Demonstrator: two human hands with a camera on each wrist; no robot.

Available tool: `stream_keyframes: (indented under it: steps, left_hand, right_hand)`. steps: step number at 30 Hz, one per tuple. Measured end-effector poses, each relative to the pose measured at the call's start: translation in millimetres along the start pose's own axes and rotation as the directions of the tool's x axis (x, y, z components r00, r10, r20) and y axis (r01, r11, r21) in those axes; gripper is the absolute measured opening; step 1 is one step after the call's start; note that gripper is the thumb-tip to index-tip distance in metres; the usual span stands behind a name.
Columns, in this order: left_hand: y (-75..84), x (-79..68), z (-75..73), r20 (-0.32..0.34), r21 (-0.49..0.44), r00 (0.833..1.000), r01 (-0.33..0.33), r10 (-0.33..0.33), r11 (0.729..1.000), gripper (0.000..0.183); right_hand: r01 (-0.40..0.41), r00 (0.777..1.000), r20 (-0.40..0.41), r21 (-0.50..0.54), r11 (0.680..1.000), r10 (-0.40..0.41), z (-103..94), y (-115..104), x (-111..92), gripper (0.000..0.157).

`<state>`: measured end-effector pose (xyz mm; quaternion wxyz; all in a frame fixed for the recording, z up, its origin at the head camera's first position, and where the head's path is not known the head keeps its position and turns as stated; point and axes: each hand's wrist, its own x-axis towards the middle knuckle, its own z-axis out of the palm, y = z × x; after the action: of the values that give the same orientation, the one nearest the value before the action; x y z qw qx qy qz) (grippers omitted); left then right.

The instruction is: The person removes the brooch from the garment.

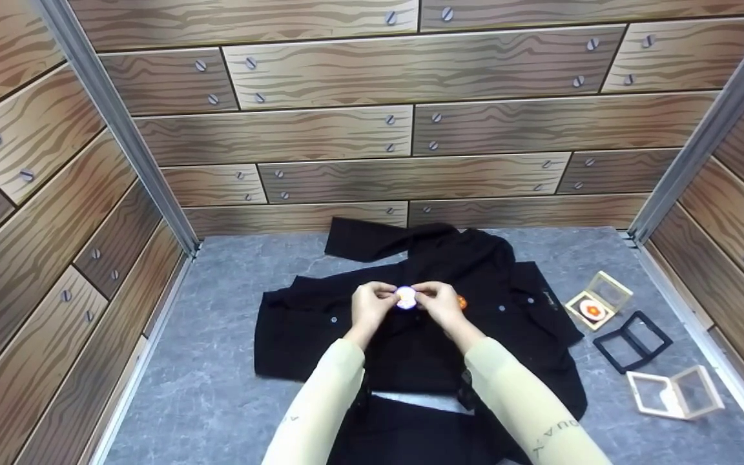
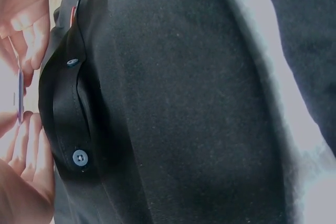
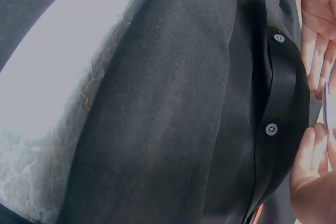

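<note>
Over the front of a black button-up shirt [image 1: 520,349], my left hand [image 1: 369,307] and right hand [image 1: 443,309] pinch opposite edges of a small round white badge [image 1: 405,298] with a purple rim. In the left wrist view the badge [image 2: 21,95] appears edge-on, between my left hand [image 2: 23,182] below and the right above. The right wrist view gives only its thin edge [image 3: 326,108], with my right hand [image 3: 315,182] below it. Just right of my right fingers, a round orange badge [image 1: 462,302] lies on the shirt, partly hidden. What its back looks like is hidden.
At the right stand a gold open case [image 1: 571,303] holding a round badge with a red flower [image 1: 593,310], a black open case [image 1: 633,342] and a pale open case [image 1: 685,413]. More black cloth [image 1: 404,433] lies nearer me. Wood-patterned panels [image 1: 320,135] enclose the grey surface.
</note>
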<state>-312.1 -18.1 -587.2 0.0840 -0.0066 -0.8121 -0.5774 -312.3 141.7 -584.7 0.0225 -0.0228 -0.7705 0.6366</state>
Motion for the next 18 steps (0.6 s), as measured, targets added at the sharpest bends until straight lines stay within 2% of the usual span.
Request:
stream_keyframes:
  steps: [13, 18]
  left_hand:
    - [0.7, 0.3, -0.8, 0.001, 0.001, 1.0, 0.007, -0.007, 1.0, 0.013]
    - [1.4, -0.2, -1.5, 0.001, -0.005, 1.0, -0.021, 0.021, 1.0, 0.014]
  right_hand:
    - [-0.002, 1.0, 0.021, 0.02, 1.0, 0.002, -2.0, -0.6, -2.3, 0.021]
    - [-0.004, 1.0, 0.019, 0.035, 0.999, 0.003, -1.9, -2.5, -3.9, 0.02]
